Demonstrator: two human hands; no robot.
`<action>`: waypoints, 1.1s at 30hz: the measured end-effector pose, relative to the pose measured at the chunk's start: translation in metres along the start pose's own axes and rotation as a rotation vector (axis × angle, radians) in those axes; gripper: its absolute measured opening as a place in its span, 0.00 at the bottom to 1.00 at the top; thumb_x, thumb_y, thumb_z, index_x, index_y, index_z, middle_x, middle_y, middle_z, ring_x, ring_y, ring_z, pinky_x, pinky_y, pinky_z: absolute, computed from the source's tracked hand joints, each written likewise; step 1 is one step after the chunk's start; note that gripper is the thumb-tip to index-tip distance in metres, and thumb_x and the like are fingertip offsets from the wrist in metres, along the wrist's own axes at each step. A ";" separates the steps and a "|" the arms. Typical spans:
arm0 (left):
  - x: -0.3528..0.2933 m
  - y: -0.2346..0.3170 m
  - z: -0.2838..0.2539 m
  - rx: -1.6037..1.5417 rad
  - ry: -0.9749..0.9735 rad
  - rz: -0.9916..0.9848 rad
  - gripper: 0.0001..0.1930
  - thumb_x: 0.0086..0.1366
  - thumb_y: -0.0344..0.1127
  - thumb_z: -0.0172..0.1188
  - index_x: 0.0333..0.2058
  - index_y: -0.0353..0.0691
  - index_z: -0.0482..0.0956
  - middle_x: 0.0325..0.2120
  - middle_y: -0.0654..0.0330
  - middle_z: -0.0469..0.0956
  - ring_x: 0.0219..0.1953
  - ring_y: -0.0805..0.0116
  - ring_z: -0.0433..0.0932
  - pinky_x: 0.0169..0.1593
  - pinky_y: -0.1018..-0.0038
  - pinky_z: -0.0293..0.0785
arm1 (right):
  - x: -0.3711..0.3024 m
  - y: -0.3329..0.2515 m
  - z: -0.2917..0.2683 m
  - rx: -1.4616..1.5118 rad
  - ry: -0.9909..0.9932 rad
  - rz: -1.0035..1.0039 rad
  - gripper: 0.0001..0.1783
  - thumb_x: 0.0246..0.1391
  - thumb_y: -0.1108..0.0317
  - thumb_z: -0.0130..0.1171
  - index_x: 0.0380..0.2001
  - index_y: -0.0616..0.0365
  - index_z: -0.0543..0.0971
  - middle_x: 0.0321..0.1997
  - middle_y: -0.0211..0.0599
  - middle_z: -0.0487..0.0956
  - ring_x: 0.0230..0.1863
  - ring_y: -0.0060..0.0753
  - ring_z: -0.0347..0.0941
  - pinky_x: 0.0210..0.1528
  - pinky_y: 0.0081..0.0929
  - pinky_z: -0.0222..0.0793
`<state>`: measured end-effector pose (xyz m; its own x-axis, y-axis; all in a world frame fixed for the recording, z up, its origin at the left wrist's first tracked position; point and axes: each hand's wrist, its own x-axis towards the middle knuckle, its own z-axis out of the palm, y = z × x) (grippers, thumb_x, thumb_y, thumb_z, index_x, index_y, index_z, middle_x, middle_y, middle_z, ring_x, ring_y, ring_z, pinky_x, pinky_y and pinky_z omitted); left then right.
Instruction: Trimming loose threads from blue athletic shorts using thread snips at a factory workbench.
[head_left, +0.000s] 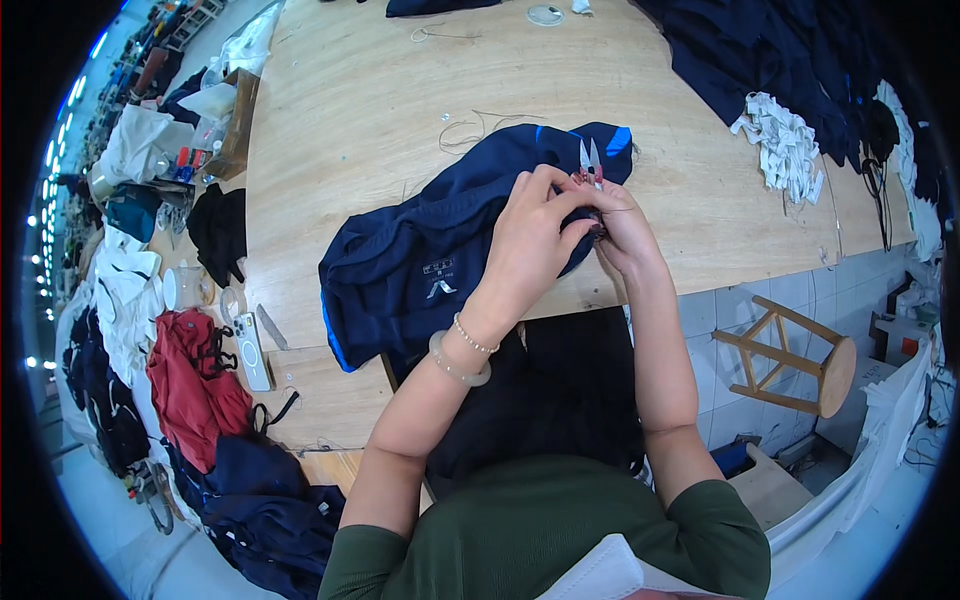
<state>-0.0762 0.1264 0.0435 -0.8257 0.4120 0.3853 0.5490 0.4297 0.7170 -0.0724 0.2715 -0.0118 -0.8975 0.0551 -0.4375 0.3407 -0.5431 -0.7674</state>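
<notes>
A navy garment (400, 255) with bright blue trim lies bunched on the wooden table in front of me. A pair of small thread snips (591, 158) with reddish handles points away from me, blades apart, held in my right hand (625, 228). My left hand (535, 232) reaches across the garment, its fingers closed and meeting the right hand's fingers at the garment's right edge. What the left fingertips pinch is too small and too covered to make out. A bracelet and a bangle circle my left wrist.
Loose threads lie on the wooden table (330, 130). White fabric strips (783, 150) and dark cloth sit at the right. Leftward are a phone (252, 352), a red cloth (190, 380) and a wooden box (238, 125). A wooden stool (836, 376) lies tipped at the lower right.
</notes>
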 end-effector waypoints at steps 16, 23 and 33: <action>0.016 -0.028 0.007 -0.228 0.022 -0.259 0.02 0.67 0.22 0.53 0.33 0.30 0.71 0.29 0.58 0.76 0.31 0.73 0.79 0.34 0.79 0.77 | -0.032 -0.059 -0.024 -0.827 0.108 -0.435 0.08 0.52 0.71 0.64 0.36 0.61 0.80 0.33 0.37 0.81 0.40 0.24 0.75 0.43 0.24 0.68; 0.016 -0.028 0.010 -0.190 0.067 -0.198 0.03 0.65 0.21 0.54 0.32 0.30 0.70 0.28 0.59 0.70 0.27 0.73 0.74 0.32 0.78 0.75 | -0.040 -0.097 0.005 -1.586 -0.012 -0.887 0.08 0.47 0.70 0.66 0.31 0.57 0.78 0.27 0.29 0.77 0.34 0.31 0.67 0.41 0.28 0.60; 0.017 -0.029 0.011 -0.187 0.073 -0.175 0.03 0.65 0.22 0.55 0.32 0.30 0.70 0.28 0.58 0.70 0.27 0.71 0.74 0.31 0.76 0.74 | -0.035 -0.103 0.020 -1.793 -0.169 -0.999 0.08 0.43 0.73 0.66 0.31 0.57 0.79 0.28 0.28 0.77 0.38 0.33 0.68 0.43 0.31 0.58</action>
<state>-0.1048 0.1303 0.0232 -0.9168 0.2823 0.2823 0.3692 0.3306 0.8685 -0.0818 0.3087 0.0921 -0.8825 -0.3695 0.2910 -0.4363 0.8741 -0.2134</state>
